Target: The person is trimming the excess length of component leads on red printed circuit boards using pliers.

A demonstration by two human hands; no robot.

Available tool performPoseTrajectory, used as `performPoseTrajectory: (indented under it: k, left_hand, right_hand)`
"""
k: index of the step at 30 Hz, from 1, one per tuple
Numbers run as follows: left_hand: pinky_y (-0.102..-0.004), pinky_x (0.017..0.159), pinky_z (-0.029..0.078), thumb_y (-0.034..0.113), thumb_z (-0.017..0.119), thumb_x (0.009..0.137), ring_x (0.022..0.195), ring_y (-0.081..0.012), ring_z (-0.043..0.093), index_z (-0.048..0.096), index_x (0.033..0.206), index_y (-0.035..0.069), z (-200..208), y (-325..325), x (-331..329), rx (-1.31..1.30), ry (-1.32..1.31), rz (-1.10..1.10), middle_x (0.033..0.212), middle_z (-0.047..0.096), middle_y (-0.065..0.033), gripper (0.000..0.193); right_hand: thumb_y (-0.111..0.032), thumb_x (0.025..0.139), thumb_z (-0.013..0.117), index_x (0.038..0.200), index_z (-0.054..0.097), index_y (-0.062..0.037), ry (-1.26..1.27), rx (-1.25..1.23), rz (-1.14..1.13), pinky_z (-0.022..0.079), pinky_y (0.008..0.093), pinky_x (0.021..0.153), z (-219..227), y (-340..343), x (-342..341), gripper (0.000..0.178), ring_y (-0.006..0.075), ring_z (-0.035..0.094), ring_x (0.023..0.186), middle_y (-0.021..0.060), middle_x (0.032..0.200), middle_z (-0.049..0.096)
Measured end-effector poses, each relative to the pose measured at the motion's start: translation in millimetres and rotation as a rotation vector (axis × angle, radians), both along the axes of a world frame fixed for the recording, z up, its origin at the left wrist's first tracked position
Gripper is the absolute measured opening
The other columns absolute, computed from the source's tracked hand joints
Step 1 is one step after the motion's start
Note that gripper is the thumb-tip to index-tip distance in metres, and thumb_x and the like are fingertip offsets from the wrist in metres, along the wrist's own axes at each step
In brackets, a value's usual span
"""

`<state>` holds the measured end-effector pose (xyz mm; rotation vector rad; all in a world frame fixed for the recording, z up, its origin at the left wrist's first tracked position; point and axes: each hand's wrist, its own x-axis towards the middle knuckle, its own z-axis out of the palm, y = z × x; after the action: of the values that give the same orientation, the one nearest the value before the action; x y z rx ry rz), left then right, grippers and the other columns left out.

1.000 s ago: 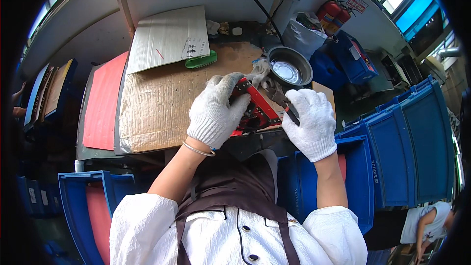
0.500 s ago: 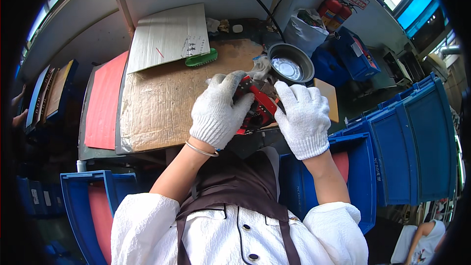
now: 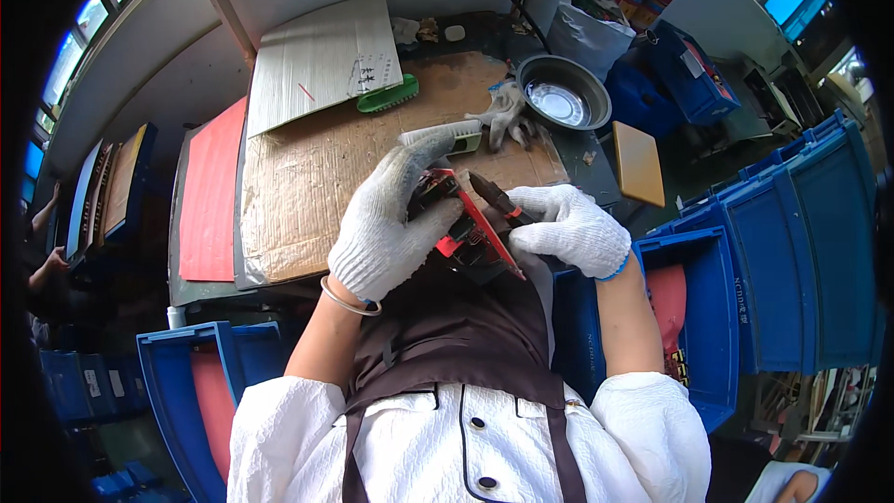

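My left hand (image 3: 386, 224), in a white knit glove, is wrapped round a red circuit board (image 3: 486, 231) with black parts on it. The board stands tilted above my lap, near the table's front edge. In my gloved right hand (image 3: 579, 231) is a pair of pliers (image 3: 491, 194) with a dark head and a bit of orange at the handle. Its jaws point up and left, close beside the board; whether they touch it I cannot tell. The fingers of my left hand hide part of the board.
Cardboard (image 3: 307, 196) covers the table. On it are a green brush (image 3: 389, 95), a pale brush (image 3: 468, 138) and a loose glove (image 3: 506, 117). A metal basin (image 3: 596, 93) stands at the back right. Blue crates (image 3: 719, 317) flank me on both sides.
Both hands have come lower and nearer my body with the board. The pliers have swung clear into sight, pointing up and left. The pale brush and loose glove are now uncovered.
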<state>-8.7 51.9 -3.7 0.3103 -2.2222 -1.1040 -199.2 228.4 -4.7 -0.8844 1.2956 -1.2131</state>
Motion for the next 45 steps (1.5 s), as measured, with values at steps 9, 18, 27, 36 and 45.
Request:
performPoseTrajectory:
  k: [9, 18, 27, 36, 45]
  left_hand:
    - [-0.0293, 0.101, 0.049, -0.003, 0.077, 0.083, 0.117, -0.0151, 0.06, 0.056, 0.145, 0.0, -5, 3, 5, 0.047, -0.043, -0.072, 0.127, 0.067, -0.0081, 0.066]
    - [-0.0361, 0.107, 0.047, -0.002, 0.076, 0.079, 0.121, -0.0249, 0.065, 0.063, 0.136, -0.001, -4, 13, 6, 0.092, -0.092, 0.052, 0.129, 0.069, -0.0148, 0.059]
    - [-0.0357, 0.108, 0.046, -0.002, 0.078, 0.081, 0.122, -0.0232, 0.064, 0.065, 0.134, -0.002, -10, 18, -4, 0.159, -0.063, 0.027, 0.128, 0.069, -0.0132, 0.055]
    - [-0.0335, 0.106, 0.046, -0.004, 0.076, 0.082, 0.12, -0.0215, 0.063, 0.065, 0.133, -0.001, -10, 17, -3, 0.191, -0.051, 0.061, 0.127, 0.069, -0.012, 0.052]
    - [-0.0331, 0.105, 0.046, -0.002, 0.077, 0.081, 0.118, -0.021, 0.063, 0.067, 0.131, 0.001, -8, 18, -3, 0.139, -0.047, 0.058, 0.126, 0.069, -0.0111, 0.051]
  right_hand:
    - [-0.025, 0.091, 0.067, 0.138, 0.064, 0.0011, -0.134, 0.024, -0.06, 0.034, 0.0161, 0.041, -19, 9, 8, 0.053, 0.0049, 0.049, 0.044, 0.0075, 0.07, 0.067]
    - [-0.019, 0.093, 0.067, 0.13, 0.064, 0.0041, 0.062, 0.145, -0.668, 0.057, 0.0334, 0.069, -101, 89, -16, 0.043, 0.0184, 0.07, 0.08, 0.0164, 0.108, 0.076]
    - [-0.023, 0.086, 0.064, 0.115, 0.064, -0.0157, 1.6, 0.743, -0.624, 0.053, 0.0524, 0.08, -131, 90, -29, 0.03, 0.0373, 0.067, 0.093, 0.0128, 0.099, 0.069]
    - [-0.027, 0.082, 0.07, 0.122, 0.064, -0.0192, 1.543, 0.809, -0.426, 0.05, 0.0537, 0.086, -114, 85, -29, 0.041, 0.0361, 0.062, 0.109, 0.0122, 0.111, 0.065]
    - [-0.028, 0.085, 0.07, 0.119, 0.064, -0.0183, 1.54, 0.822, -0.478, 0.052, 0.054, 0.087, -115, 83, -46, 0.037, 0.0354, 0.064, 0.107, 0.013, 0.111, 0.065]
